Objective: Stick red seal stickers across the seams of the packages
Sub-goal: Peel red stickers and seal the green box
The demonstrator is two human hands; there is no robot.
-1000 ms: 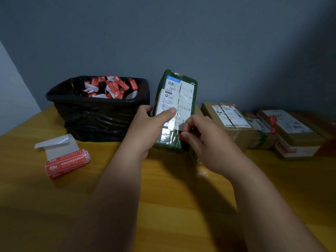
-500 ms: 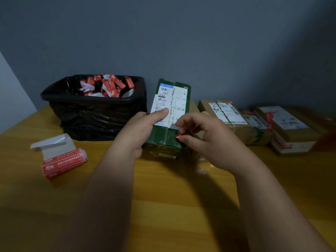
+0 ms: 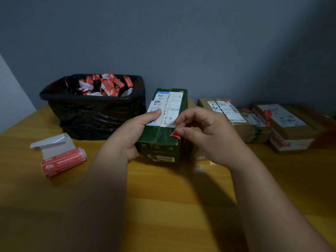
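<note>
A green package (image 3: 160, 140) with a white shipping label lies on the wooden table (image 3: 163, 197), its torn seam running lengthwise down the label. My left hand (image 3: 134, 133) grips its left side, thumb pressed on the label. My right hand (image 3: 203, 135) pinches a red seal sticker (image 3: 175, 135) at the package's right top edge; most of the sticker is hidden by the fingers. A roll of red seal stickers (image 3: 63, 161) with loose white backing lies on the table to the left.
A black-lined bin (image 3: 94, 113) holding several discarded red and white backings stands behind the roll. Several brown packages (image 3: 227, 115) with labels and red seals, one of them (image 3: 291, 128) stacked, sit along the wall to the right.
The green package has been lowered from tilted upright to lying flatter on the table. My right hand stays at its right edge with the red sticker.
</note>
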